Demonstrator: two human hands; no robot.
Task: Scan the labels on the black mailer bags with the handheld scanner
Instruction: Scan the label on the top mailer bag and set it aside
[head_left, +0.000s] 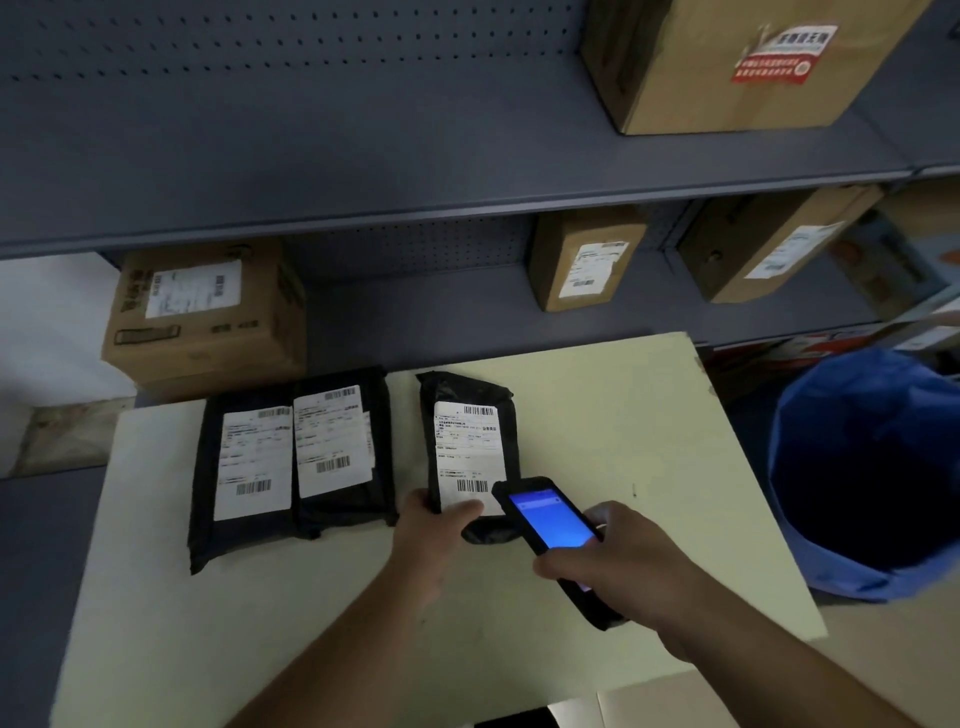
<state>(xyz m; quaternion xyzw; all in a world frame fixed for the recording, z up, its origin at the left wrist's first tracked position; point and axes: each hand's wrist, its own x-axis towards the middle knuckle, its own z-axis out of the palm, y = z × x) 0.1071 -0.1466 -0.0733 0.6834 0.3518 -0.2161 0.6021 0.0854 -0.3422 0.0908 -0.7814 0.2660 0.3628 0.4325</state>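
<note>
Head view: scanner (550, 525) overlaps mailer bag's (467, 415) near edge.

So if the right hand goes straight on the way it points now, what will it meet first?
Probably the white label of the right-hand black mailer bag, near its lower barcode. The right hand aims the handheld scanner up-left, just over it; depth is unclear.

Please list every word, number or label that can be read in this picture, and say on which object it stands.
No text here can be quoted with confidence.
Three black mailer bags: white labels with barcodes, print too small.
Handheld scanner: blue screen, text blurred.
Top cardboard box: red and white sticker, characters blurred.
Lower shelf boxes: white labels and printed marks, unreadable.
</note>
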